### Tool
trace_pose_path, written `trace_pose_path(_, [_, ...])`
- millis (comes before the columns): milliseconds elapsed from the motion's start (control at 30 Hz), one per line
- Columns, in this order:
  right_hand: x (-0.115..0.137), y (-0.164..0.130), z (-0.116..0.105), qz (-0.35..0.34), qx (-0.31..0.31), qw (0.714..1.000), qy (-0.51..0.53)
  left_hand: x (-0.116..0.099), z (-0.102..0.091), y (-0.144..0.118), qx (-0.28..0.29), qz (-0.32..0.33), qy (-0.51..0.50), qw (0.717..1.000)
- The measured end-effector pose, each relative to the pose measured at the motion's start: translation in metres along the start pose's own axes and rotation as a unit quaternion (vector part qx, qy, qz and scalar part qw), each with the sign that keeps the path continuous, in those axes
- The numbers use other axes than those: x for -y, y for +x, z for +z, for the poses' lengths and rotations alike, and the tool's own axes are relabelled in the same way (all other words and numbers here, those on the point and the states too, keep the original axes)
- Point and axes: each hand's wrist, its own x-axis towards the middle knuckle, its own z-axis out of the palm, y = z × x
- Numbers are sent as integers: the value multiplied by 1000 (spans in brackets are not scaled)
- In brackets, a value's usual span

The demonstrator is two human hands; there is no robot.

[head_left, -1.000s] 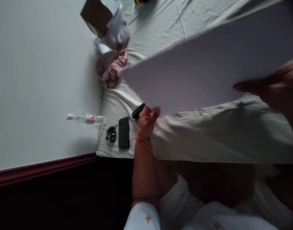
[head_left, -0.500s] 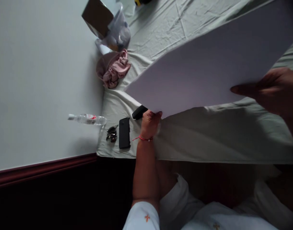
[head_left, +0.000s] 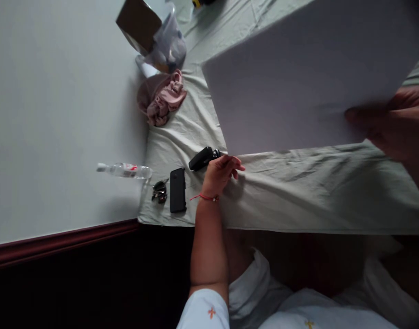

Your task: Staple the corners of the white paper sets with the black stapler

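A large white sheet of paper (head_left: 298,82) spans the upper right of the view, tilted above the cloth. My right hand (head_left: 397,123) grips its right part, thumb on the upper face and the other fingers mostly hidden beneath. At the sheet's lower left corner is my left hand (head_left: 223,170), with its fingers partly spread and showing below the edge. Whether its fingertips still touch the corner is hard to tell. Just beside that hand, a black object with a shiny round end (head_left: 201,158) lies on the cloth.
The pale green cloth (head_left: 281,201) covers the surface. Left of my hand lie a black phone-like case (head_left: 177,190), folded dark glasses (head_left: 159,191) and a clear bottle (head_left: 127,170). Farther back are pink fabric (head_left: 166,100), a clear plastic container (head_left: 171,48) and a brown box (head_left: 139,23) by the wall.
The sheet's left end has swung up and right, away from my left hand, whose fingers have loosened. More of the black object shows. My right hand has shifted slightly right, still gripping the sheet.
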Motion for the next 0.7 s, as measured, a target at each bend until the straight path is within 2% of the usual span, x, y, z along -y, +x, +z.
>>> trace_pose_path(100, [1,0,2,6,4,999,50,-3,1,-2,-17,3,-12,1000])
trace_pose_path(300, [13,-3,7,70,0,997,28,-9,2,1,-118,-42,-151,980])
trace_pose_path(367, [12,-4,7,78,-8,996,37,-11,4,2,-136,-54,-168,975])
trace_pose_path(533, [1,0,1,62,-1,997,49,-8,9,2,-122,10,-120,985])
trace_pose_path(700, [-11,11,-8,99,39,993,42,-7,4,0,-115,77,-92,986])
